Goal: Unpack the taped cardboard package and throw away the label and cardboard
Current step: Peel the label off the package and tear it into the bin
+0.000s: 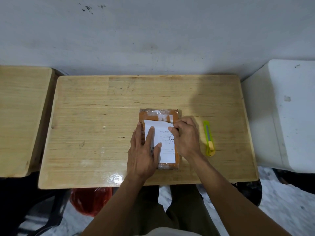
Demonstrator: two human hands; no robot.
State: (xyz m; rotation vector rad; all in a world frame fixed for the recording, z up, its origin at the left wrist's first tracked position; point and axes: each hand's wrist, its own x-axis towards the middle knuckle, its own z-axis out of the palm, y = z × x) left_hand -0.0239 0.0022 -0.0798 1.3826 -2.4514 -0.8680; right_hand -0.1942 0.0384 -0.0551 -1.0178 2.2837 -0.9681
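1. The cardboard package (159,116) lies flat on the wooden table (102,116), a little toward 3 o'clock of centre.
2. The left hand (144,150) presses flat on it, fingers spread — resting partly on the white label (166,145).
3. The right hand (185,135) pinches the label's 1 o'clock corner, which is lifted off the package.
4. A green utility knife (209,138) lies at 3 o'clock of the package, apart from it.
5. A red bag (90,200) sits under the table's edge at 7 o'clock.

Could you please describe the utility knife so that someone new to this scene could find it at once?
On the middle wooden table, look just right of the taped package and the right hand. The utility knife lies there alone: a slim lime-green cutter, the only bright green thing.
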